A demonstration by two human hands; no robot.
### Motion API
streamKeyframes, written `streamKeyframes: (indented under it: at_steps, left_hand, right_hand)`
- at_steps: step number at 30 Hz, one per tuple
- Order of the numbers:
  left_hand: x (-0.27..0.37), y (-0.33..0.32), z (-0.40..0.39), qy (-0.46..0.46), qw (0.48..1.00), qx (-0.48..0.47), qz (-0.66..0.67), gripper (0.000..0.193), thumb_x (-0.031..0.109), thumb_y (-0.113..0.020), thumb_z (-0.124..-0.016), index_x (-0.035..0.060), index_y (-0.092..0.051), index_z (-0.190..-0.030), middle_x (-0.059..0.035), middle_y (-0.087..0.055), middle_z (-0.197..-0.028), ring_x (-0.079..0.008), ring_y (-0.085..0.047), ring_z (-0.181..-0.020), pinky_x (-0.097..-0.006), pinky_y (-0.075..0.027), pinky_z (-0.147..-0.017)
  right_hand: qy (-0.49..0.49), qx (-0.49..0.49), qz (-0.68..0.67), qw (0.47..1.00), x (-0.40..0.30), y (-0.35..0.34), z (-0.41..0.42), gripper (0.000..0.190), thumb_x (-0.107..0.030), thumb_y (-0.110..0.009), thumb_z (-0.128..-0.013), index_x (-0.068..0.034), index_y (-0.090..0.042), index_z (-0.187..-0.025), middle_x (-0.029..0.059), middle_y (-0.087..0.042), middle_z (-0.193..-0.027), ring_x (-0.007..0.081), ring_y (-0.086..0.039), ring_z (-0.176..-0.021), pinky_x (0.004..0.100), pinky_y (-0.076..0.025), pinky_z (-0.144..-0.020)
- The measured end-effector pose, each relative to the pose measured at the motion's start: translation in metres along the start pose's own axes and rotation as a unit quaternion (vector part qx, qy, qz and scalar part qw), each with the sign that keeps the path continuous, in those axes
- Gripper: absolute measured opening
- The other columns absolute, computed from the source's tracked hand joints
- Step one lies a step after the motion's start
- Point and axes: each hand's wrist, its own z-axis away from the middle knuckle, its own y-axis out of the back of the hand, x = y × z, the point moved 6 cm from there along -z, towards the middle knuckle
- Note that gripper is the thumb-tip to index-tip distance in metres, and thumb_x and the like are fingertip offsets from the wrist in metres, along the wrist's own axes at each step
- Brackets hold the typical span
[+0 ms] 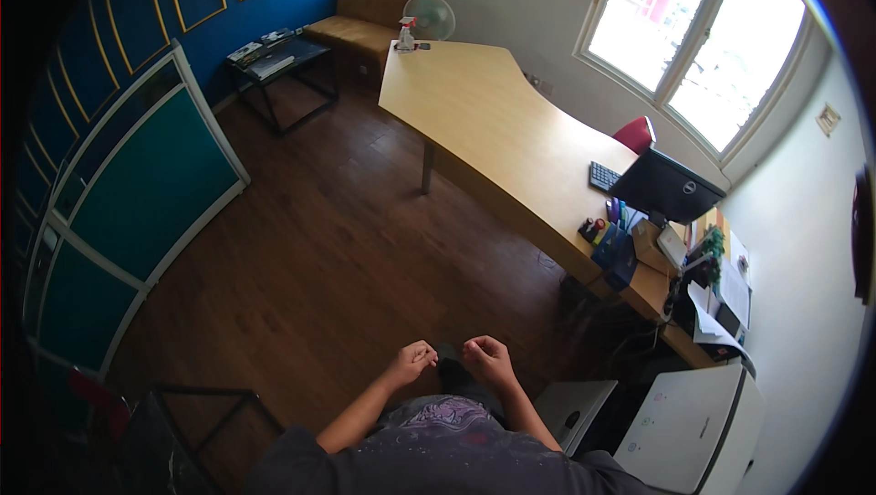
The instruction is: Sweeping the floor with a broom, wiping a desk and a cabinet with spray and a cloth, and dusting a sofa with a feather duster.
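My left hand point(415, 358) and my right hand point(486, 357) are held in front of my body, a short gap between them. On both hands the fingers curl loosely inward, and no object shows in either. Below them is the dark printed shirt point(452, 426) that I wear. One dark shoe point(448, 353) shows between the hands, above the brown wood-look floor point(321, 276). Neither hand touches furniture. A long light-wood desk point(493, 115) stands ahead and to the right.
On the desk are a spray bottle point(406, 36), keyboard point(603, 176), Dell monitor point(667, 186) and boxes point(653, 246). A white appliance point(677, 420) stands right, a black metal frame point(205, 392) lower left. Green panels point(154, 160), a low table point(280, 60), a brown bench point(359, 29) and a fan point(431, 14) lie beyond.
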Motion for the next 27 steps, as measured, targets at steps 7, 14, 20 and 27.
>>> streamKeyframes:
  at_steps: [7,14,20,27]
  left_hand:
    - [0.04,0.023,-0.089,-0.05,0.992,0.087,-0.083,0.019,0.012,-0.059,-0.089,-0.0025,-0.06,-0.076,-0.0077,-0.059,-0.08,-0.012,-0.059,-0.071,-0.0255,-0.046,-0.065]
    - [0.056,0.07,-0.145,-0.026,0.977,0.188,-0.1,0.017,0.006,-0.06,-0.086,-0.0038,-0.058,-0.073,-0.0077,-0.06,-0.079,-0.0122,-0.059,-0.069,-0.0259,-0.048,-0.065]
    - [0.037,0.124,-0.166,-0.043,0.965,0.255,-0.04,0.039,0.0,-0.057,-0.085,0.0044,-0.029,-0.058,-0.0121,-0.059,-0.08,-0.0144,-0.059,-0.072,-0.0266,-0.048,-0.066]
    - [0.039,0.207,-0.222,-0.032,0.957,0.288,-0.01,0.04,-0.002,-0.054,-0.086,0.0056,-0.026,-0.058,-0.0124,-0.059,-0.08,-0.0156,-0.06,-0.071,-0.0269,-0.05,-0.064]
  right_hand:
    - [0.01,-0.049,0.068,0.996,-0.085,0.019,-0.102,0.023,-0.024,-0.062,-0.091,-0.001,-0.06,-0.095,0.0038,-0.064,-0.086,0.01,-0.061,-0.079,0.0243,-0.05,-0.071]
    - [0.028,-0.048,0.066,0.996,-0.114,0.052,-0.203,0.02,-0.022,-0.067,-0.088,-0.005,-0.057,-0.082,-0.0003,-0.061,-0.074,0.0056,-0.055,-0.066,0.0208,-0.045,-0.062]
    - [-0.015,-0.107,0.052,0.993,-0.115,0.006,-0.276,0.025,-0.02,-0.067,-0.088,-0.008,-0.051,-0.074,0.0007,-0.06,-0.074,0.0061,-0.054,-0.066,0.022,-0.044,-0.061]
    - [-0.012,-0.184,0.077,0.98,-0.131,-0.086,-0.368,0.03,-0.015,-0.066,-0.087,-0.01,-0.044,-0.069,0.0013,-0.057,-0.074,0.007,-0.052,-0.069,0.0229,-0.043,-0.062]
